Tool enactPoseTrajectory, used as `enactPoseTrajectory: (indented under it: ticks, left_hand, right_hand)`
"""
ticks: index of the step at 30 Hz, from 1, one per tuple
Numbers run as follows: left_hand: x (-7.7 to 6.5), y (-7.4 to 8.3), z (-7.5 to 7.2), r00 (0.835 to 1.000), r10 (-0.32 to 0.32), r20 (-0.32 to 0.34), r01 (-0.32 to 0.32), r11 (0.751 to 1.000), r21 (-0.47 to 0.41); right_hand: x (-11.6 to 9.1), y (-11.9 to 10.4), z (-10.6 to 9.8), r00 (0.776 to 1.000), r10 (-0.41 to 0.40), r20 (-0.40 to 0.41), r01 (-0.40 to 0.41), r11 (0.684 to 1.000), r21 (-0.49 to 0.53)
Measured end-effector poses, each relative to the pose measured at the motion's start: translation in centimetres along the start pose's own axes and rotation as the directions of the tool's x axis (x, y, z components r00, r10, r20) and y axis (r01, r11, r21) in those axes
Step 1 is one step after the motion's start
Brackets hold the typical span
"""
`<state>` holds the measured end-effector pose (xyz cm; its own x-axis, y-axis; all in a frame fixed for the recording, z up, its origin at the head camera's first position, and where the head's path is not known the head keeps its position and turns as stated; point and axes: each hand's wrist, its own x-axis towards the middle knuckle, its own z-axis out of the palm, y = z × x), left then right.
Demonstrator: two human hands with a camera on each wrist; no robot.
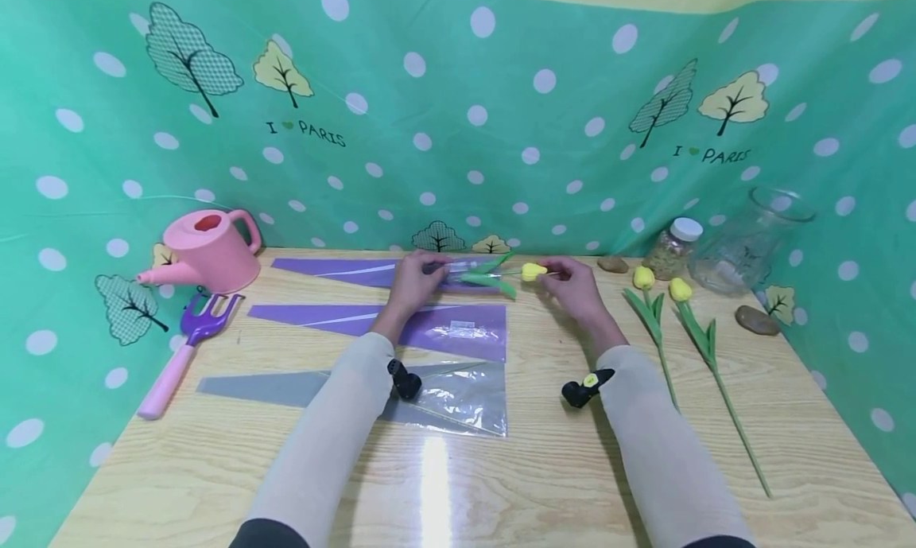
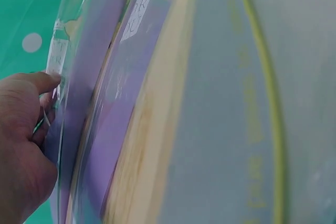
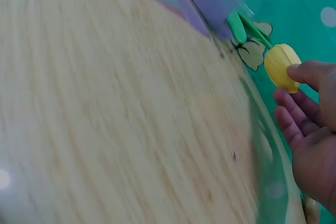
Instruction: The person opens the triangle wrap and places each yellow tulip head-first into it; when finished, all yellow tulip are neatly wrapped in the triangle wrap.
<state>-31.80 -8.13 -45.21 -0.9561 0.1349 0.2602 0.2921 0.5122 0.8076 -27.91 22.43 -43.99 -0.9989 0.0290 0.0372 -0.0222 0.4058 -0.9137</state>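
Note:
At the back of the table, my left hand (image 1: 417, 281) pinches the edge of a tapered purple plastic flower sleeve (image 1: 336, 269); its thumb lies by a white label in the left wrist view. An artificial yellow tulip (image 3: 282, 66) has its green leaves (image 1: 483, 279) at the sleeve's wide end, and its stem runs into the sleeve. The thumb and fingers of my right hand (image 1: 574, 287) pinch the tulip's yellow head, which sticks out to the right. A second purple sleeve (image 1: 444, 325) lies flat just in front, and a grey one (image 1: 286, 385) lies nearer.
On the right lie two more yellow tulips (image 1: 642, 278), two brown stones (image 1: 757, 320), a white-lidded jar (image 1: 669, 250) and a clear glass vase (image 1: 744, 246). A pink watering can (image 1: 215, 254) and a purple-and-pink hand fork (image 1: 179, 365) are on the left. A green curtain (image 1: 458, 150) backs the table.

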Motion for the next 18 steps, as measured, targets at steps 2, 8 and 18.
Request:
enactPoseTrajectory:
  ticks: [2,8,18]
  left_hand:
    - [0.0,0.0,0.0,1.000,0.002,-0.005,-0.002,1.000,0.002]
    - [0.0,0.3,0.1,1.000,0.018,-0.003,-0.018,1.000,-0.002]
    - [-0.2,-0.1,0.0,1.000,0.008,-0.009,-0.008,1.000,-0.005]
  right_hand:
    - [0.1,-0.4,0.4,1.000,0.001,0.003,-0.001,1.000,0.009]
    - [0.6,-1.1,1.7,0.999,0.010,0.031,-0.010,1.000,0.018]
    - [1.0,-0.8,3.2,0.998,0.036,0.056,-0.040,0.997,0.073]
